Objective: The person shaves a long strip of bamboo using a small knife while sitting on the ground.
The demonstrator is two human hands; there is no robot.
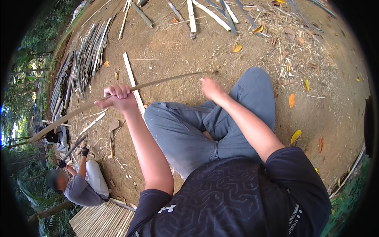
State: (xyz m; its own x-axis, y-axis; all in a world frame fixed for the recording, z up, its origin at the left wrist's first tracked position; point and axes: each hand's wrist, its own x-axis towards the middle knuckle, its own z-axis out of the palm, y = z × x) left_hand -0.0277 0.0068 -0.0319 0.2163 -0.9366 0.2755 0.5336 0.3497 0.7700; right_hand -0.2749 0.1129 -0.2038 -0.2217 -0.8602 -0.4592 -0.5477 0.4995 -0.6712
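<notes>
My left hand [119,98] is closed around a long, thin brown strip of wood or bamboo [166,80]. The strip runs from the far left, through my grip, to a dark narrow end past the middle of the view, and it bows slightly. Just below that end, my right hand [212,89] is closed, with a small gap between it and the strip. Whatever its fingers may hold is hidden. Both hands are above the ground, in front of my bent, grey-trousered legs [189,130].
A pale flat slat [128,65] lies on the dirt beyond my left hand. Piled poles [85,55] lie at the upper left, more strips [192,17] at the top. A wooden-handled tool [112,130] is by my left knee. Another person [85,183] sits left, near a slatted mat [100,221].
</notes>
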